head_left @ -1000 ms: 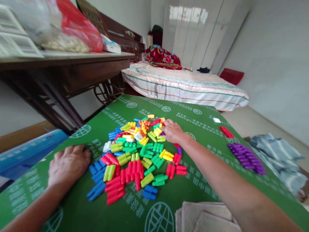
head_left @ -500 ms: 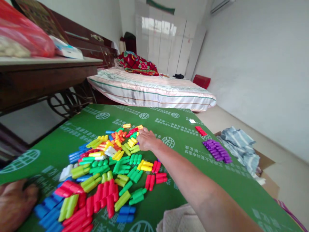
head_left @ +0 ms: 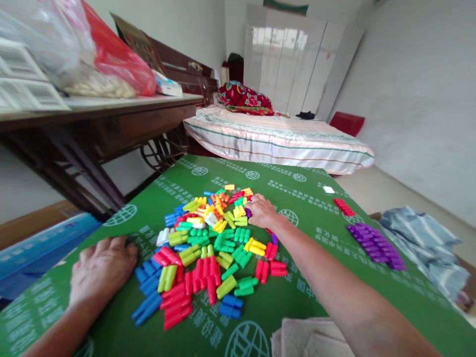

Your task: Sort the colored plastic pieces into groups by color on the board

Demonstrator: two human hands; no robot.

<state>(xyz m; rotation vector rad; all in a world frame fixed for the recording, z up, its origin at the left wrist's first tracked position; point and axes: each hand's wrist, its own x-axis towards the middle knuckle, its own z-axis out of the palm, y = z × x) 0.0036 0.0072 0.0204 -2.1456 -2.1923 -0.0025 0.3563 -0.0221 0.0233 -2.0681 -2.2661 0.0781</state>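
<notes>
We see the right hand (head_left: 262, 210) with fingers curled over the right edge of the block pile (head_left: 201, 239), purple block (head_left: 248, 212) by the fingertips; grip unclear to us. Left hand (head_left: 104, 270) lies loosely bent, apparently bare, on the glossy green board (head_left: 308, 223). We judge blocks light, stiff, slippery plastic; pinch across the rounded tubes.

Past the right hand's fingers (head_left: 256, 202) I see a bed (head_left: 275, 144) under a pale striped sheet, a red flowered quilt (head_left: 245, 99) heaped on it. Farther beyond the fingers stands a glossy white wardrobe (head_left: 284, 69) — a bright patch of light on its doors. A dark wooden desk (head_left: 122, 126) is left of them; to their right, white wall (head_left: 416, 84) and pale floor (head_left: 392, 183).
</notes>
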